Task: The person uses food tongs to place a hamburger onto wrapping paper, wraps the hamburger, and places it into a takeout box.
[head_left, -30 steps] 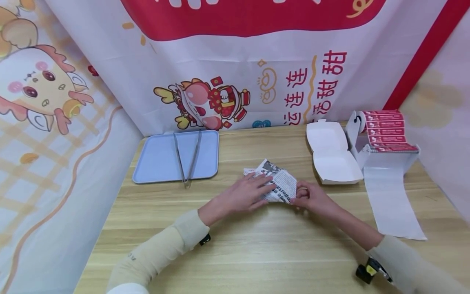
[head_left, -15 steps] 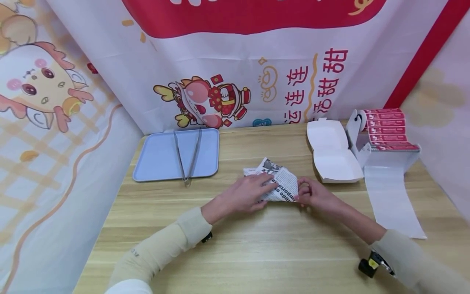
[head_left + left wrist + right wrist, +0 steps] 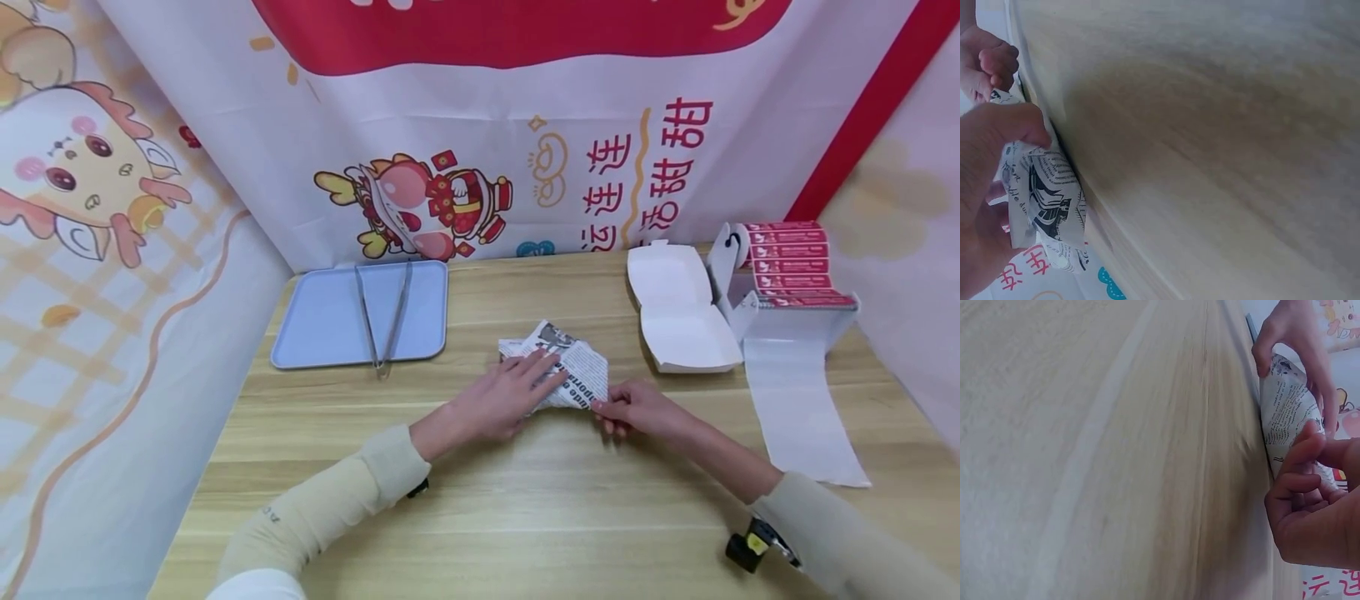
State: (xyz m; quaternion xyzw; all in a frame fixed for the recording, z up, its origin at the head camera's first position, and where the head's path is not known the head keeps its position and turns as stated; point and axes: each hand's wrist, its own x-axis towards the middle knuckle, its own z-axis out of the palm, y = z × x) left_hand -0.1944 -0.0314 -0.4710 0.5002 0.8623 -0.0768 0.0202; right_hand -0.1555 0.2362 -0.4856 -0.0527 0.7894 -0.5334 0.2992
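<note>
A folded packet of newspaper-print wrapping paper [image 3: 585, 371] lies on the wooden table between both hands; whatever it may enclose is hidden. My left hand [image 3: 506, 396] lies over its left part, fingers across the top. In the left wrist view, the thumb of the left hand [image 3: 991, 162] is on one side of the packet and the fingers are on the other. With thumb and forefinger, my right hand [image 3: 637, 408] pinches the paper's near right corner. The right wrist view has the right hand [image 3: 1316, 500] with its remaining fingers curled in.
A blue tray [image 3: 315, 325] at the back left carries metal tongs [image 3: 395, 321], whose joined end overhangs the front rim. At the back right stand an open white takeaway box [image 3: 682, 308] and a label dispenser [image 3: 795, 267], its white backing strip [image 3: 810, 417] trailing forward.
My right hand has shifted slightly down and left along the packet's right edge, now at its near corner. The left hand keeps nearly the same place on the paper.
</note>
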